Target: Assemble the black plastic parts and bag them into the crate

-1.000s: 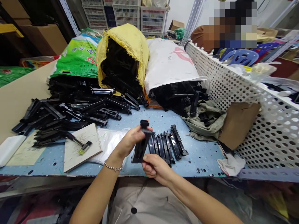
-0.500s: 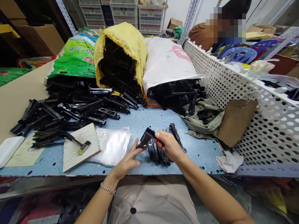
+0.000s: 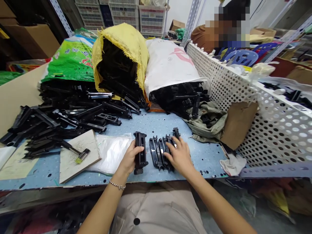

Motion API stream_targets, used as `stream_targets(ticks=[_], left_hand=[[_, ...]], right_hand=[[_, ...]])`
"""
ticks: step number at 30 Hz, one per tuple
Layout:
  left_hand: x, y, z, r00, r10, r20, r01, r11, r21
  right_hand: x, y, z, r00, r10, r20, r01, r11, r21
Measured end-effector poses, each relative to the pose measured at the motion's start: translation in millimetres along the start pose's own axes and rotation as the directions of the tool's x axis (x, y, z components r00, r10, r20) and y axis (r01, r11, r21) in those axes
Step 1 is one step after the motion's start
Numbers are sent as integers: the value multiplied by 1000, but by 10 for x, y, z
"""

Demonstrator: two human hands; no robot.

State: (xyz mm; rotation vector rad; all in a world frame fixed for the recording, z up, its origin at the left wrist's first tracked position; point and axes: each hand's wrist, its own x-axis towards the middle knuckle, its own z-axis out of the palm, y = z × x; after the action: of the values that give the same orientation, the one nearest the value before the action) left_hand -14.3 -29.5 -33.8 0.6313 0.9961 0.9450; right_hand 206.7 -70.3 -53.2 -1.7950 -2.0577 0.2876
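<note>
My left hand [image 3: 129, 159] is closed around a long black plastic part [image 3: 140, 152] that lies flat on the blue table [image 3: 158, 125], just left of a row of similar parts. My right hand [image 3: 179, 156] rests palm down on that row of black parts [image 3: 159, 152], fingers spread over its right end. The row stands on edge, side by side, near the table's front edge.
A big heap of black parts [image 3: 60, 117] covers the left of the table. Behind stand a green sack [image 3: 70, 60], a yellow sack [image 3: 122, 55] and a white sack [image 3: 170, 63], all spilling parts. A board with a scraper tool [image 3: 80, 154], a clear plastic bag [image 3: 112, 151], a perforated white panel [image 3: 255, 107] and another person [image 3: 207, 35] beyond.
The part was held up in both hands, then lowered. It now lies on the table under my left hand, and my right hand has moved onto the row of parts.
</note>
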Motion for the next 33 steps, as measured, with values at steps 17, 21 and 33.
stream_targets(ticks=[17,21,33], left_hand=[[-437,2,-110,906,-56,419,-87,945,314],[-648,205,-170,879,-124,460,-290,629,722],[-268,-173,-803,768,640,11,-127,136,983]], right_hand=[[112,-222,-575,864,-463,200,381,859,343],[168,-609,-550,681,-594,428,493,804,331],[267,-414,78,924,61,377,-369,400,839]])
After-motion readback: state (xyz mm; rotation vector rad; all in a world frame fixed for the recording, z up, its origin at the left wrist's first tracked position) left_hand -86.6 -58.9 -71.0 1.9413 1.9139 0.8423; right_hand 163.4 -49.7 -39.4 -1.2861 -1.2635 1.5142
